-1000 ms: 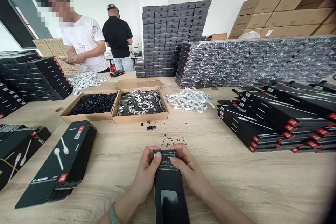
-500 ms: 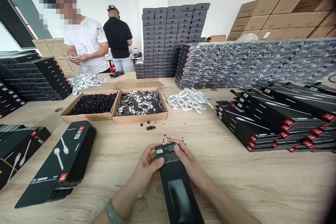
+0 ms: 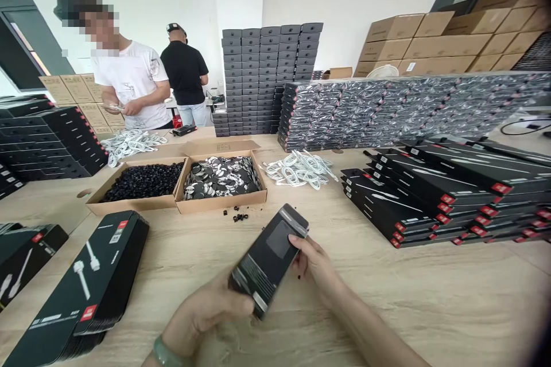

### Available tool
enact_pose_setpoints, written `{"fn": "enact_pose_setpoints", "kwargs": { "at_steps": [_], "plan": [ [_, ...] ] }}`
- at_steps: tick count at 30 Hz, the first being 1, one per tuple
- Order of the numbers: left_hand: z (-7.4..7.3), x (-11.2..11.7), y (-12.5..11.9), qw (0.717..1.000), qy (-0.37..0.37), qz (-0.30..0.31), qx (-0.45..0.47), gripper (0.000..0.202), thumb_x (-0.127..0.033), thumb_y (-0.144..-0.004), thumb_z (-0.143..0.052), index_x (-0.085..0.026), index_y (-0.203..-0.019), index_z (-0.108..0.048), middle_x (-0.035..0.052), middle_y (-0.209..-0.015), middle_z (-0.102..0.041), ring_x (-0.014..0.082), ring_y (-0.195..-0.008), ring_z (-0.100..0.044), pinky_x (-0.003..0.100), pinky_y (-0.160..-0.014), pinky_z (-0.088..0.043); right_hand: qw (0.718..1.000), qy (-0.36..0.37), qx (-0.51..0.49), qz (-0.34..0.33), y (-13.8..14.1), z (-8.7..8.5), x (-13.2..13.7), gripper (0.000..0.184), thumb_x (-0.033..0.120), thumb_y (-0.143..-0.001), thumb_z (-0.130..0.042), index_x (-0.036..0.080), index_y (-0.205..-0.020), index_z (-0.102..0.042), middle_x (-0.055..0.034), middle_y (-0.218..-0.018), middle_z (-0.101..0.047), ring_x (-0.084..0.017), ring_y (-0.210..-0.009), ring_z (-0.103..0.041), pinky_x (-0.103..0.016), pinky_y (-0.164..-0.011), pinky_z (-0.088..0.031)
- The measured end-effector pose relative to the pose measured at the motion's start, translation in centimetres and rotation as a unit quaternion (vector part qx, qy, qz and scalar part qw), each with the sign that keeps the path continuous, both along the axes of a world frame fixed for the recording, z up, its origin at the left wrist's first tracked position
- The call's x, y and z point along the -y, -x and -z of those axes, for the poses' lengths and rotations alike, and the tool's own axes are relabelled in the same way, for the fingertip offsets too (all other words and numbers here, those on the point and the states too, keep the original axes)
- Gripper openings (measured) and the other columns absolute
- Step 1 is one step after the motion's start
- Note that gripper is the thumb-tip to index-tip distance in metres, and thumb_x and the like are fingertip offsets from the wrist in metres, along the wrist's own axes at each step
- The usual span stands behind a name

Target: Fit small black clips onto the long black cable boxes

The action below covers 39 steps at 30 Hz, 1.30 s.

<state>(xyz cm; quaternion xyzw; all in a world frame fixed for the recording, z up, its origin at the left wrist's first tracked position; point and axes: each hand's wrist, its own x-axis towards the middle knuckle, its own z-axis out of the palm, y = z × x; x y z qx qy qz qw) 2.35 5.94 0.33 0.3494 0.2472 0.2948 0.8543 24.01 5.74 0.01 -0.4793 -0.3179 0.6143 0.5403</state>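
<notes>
A black cable box [image 3: 270, 261] with a dark window panel is held tilted above the table, its far end pointing up and to the right. My left hand [image 3: 206, 311] grips its near lower end, the thumb lying across the printed face. On the box's right edge, close to the far end, my right hand [image 3: 316, 264] pinches with its thumb on top; its other fingers are curled underneath and partly hidden. Small black clips [image 3: 241, 217] lie on the wood just beyond the box.
Two cartons stand ahead, one with small black parts [image 3: 142, 182], one with black-and-white discs [image 3: 221, 178]. White cables [image 3: 300, 168] lie beside them. Flat box sleeves [image 3: 81, 281] are stacked left, filled boxes [image 3: 400, 195] right. Two people [image 3: 133, 86] stand across the table.
The box has been swung round and lifted, from pointing toward me to slanting up and right. My left hand has moved to its near end. The view has shifted slightly right.
</notes>
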Motion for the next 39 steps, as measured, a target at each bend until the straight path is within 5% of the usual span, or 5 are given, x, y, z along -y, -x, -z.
{"fn": "enact_pose_setpoints", "kwargs": {
  "at_steps": [3,8,15,31,39],
  "plan": [
    [-0.6,0.6,0.4,0.984,-0.028,0.173,0.025,0.086,-0.060,-0.052,-0.081,-0.013,-0.121,-0.062,0.0159,-0.115,-0.068,0.0316,-0.104,-0.063,0.036,-0.084,-0.051,0.997,0.009,0.018,-0.080,-0.1,-0.6,0.5,0.027,0.033,-0.071,-0.076,0.019,-0.091,-0.065,0.0010,-0.071,-0.066,-0.014,-0.057,-0.057,-0.022,-0.045,-0.038],
    [-0.1,0.2,-1.2,0.990,-0.066,-0.085,-0.096,0.038,-0.042,-0.085,-0.061,-0.017,-0.113,-0.063,0.0110,-0.102,-0.073,0.0224,-0.088,-0.067,0.031,-0.075,-0.052,0.963,0.001,0.066,-0.263,1.6,-1.1,2.1,0.033,0.039,-0.077,-0.072,0.020,-0.102,-0.061,0.0010,-0.076,-0.067,-0.013,-0.057,-0.059,-0.023,-0.049,-0.043],
    [-0.6,0.4,-1.8,0.988,-0.110,-0.094,-0.054,0.032,-0.029,-0.082,-0.067,-0.017,-0.112,-0.063,0.0093,-0.107,-0.071,0.0202,-0.095,-0.064,0.031,-0.086,-0.048,0.992,0.032,0.004,-0.125,1.8,-1.1,1.4,0.025,0.044,-0.079,-0.070,0.020,-0.079,-0.064,0.0048,-0.065,-0.054,-0.010,-0.059,-0.046,-0.020,-0.053,-0.036],
    [-0.2,0.7,-2.3,0.992,-0.091,-0.077,-0.046,0.035,-0.030,-0.077,-0.074,-0.016,-0.105,-0.058,0.0057,-0.090,-0.072,0.0141,-0.078,-0.065,0.026,-0.075,-0.051,0.984,0.117,-0.038,-0.129,1.6,-0.3,1.5,0.012,0.032,-0.066,-0.057,0.021,-0.066,-0.052,0.0098,-0.043,-0.038,-0.007,-0.040,-0.028,-0.022,-0.046,-0.027],
    [1.1,0.4,-2.4,0.982,-0.069,-0.132,-0.115,0.039,-0.035,-0.068,-0.080,-0.015,-0.095,-0.060,0.0030,-0.080,-0.069,0.0117,-0.066,-0.060,0.024,-0.064,-0.050,0.989,-0.026,0.114,-0.086,1.0,-0.9,0.8,0.037,0.035,-0.066,-0.078,0.027,-0.099,-0.063,0.0043,-0.086,-0.054,-0.008,-0.055,-0.036,-0.023,-0.053,-0.031]
  ]
}}
